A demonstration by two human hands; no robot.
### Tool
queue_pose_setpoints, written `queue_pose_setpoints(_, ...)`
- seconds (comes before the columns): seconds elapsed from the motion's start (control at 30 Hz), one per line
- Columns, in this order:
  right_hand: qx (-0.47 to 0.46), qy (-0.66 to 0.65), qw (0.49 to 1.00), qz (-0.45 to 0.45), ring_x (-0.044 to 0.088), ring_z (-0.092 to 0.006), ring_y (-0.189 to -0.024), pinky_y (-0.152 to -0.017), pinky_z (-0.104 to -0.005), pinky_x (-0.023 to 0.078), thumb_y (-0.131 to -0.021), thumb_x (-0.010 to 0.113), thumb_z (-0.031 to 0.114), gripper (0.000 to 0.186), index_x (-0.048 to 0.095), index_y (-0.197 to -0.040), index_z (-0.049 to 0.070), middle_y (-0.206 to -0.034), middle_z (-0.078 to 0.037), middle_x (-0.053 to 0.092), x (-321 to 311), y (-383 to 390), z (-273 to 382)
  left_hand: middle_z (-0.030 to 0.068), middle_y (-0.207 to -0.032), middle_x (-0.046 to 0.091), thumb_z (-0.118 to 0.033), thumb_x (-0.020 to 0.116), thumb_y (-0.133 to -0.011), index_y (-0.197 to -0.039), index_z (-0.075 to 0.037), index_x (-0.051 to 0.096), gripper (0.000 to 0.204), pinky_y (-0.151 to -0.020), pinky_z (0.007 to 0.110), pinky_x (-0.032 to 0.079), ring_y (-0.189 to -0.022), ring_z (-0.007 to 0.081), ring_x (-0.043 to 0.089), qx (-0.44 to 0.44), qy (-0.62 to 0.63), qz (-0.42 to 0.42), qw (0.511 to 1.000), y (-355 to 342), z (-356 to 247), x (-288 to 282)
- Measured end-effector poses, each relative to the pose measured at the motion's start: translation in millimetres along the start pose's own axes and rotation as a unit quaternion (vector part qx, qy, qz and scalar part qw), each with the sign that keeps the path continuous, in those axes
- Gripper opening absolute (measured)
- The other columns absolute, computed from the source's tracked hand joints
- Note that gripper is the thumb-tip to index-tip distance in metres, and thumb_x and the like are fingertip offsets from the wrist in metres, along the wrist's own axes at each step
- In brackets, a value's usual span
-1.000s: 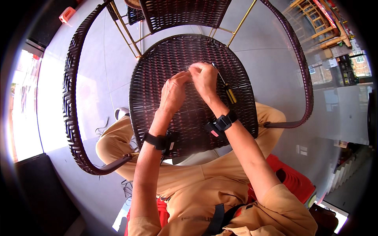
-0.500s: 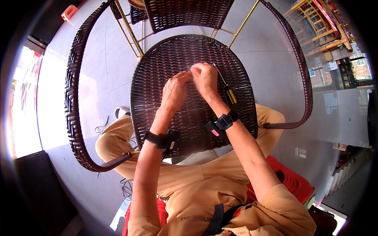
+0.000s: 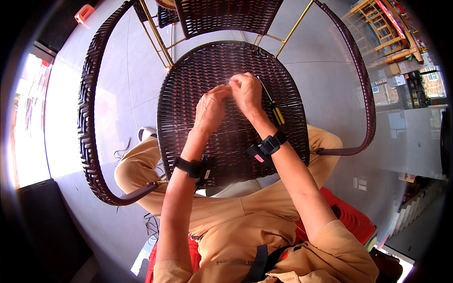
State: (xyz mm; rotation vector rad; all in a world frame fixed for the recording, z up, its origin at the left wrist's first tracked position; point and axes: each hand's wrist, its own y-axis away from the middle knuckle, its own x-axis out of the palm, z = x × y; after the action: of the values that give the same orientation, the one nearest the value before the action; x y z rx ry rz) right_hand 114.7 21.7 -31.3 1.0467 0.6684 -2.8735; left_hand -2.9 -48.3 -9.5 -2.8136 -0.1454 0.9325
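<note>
Left hand point(image 3: 210, 112) and right hand point(image 3: 247, 94) are held close, fingertips bunched; anything pinched can't be told! Below them: the seat point(image 3: 186, 89) (stiff, light probably, best gripped by the rim point(image 3: 230, 43)); 1 screwdriver point(image 3: 277, 112) is laid to their right.

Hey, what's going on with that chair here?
A person's bare left hand and bare right hand are close together over a dark brown, rounded woven chair seat, fingers bent inward. Anything between the fingertips is too small and blurred to make out. A slim metal screwdriver with a yellow-and-black handle lies on the seat beside the right hand, in neither grip.
</note>
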Motion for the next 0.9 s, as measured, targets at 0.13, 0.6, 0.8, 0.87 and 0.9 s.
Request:
queue_pose_setpoints(0.13,0.004,-0.013,1.000,0.004,0.057,-0.0315,-0.068,-0.060,-0.0399,0.045,-0.073,0.066,0.009,0.004,0.065,-0.072,0.006,-0.073,-0.013,0.058,0,-1,0,0.0101,-0.113,0.064,0.006,0.055,-0.078,-0.098,-0.002,0.067,0.024,-0.084,0.037,0.050,-0.100,0.0311,0.062,0.024,-0.006,-0.019,1.000,1,7,3)
queue_pose_setpoints(0.6,-0.041,0.112,0.992,-0.046,0.056,-0.0279,-0.068,-0.058,-0.0396,0.045,-0.073,0.069,0.013,0.013,0.059,-0.066,0.009,-0.072,-0.007,0.055,0,4,11,0.0104,-0.112,0.063,0.007,0.052,-0.076,-0.098,-0.002,0.066,0.028,-0.081,0.040,0.050,-0.097,0.0335,0.061,0.039,-0.001,-0.032,0.999,3,5,3)
queue_pose_setpoints(0.8,-0.065,0.084,0.993,-0.061,0.055,-0.0273,-0.067,-0.058,-0.0405,0.045,-0.074,0.067,0.011,0.013,0.057,-0.066,0.010,-0.070,-0.006,0.054,7,4,-1,0.0158,-0.117,0.062,0.009,0.056,-0.076,-0.102,0.002,0.065,0.028,-0.091,0.036,0.048,-0.106,0.0318,0.061,0.011,0.003,-0.009,1.000,3,1,2)
queue_pose_setpoints(0.87,-0.065,0.091,0.991,-0.075,0.055,-0.0272,-0.067,-0.058,-0.0406,0.045,-0.075,0.067,0.011,0.013,0.056,-0.067,0.010,-0.070,-0.006,0.054,11,6,-1,0.0134,-0.110,0.064,0.006,0.052,-0.077,-0.098,0.000,0.065,0.025,-0.083,0.040,0.050,-0.098,0.0334,0.061,0.043,0.015,-0.050,0.998,5,5,6)
queue_pose_setpoints(0.9,-0.065,0.096,0.989,-0.088,0.055,-0.0271,-0.067,-0.057,-0.0408,0.045,-0.076,0.066,0.010,0.013,0.055,-0.068,0.010,-0.070,-0.006,0.054,13,7,-1,0.0134,-0.110,0.064,0.006,0.052,-0.077,-0.098,0.000,0.065,0.025,-0.083,0.040,0.050,-0.098,0.0334,0.061,0.042,0.016,-0.050,0.998,7,6,7)
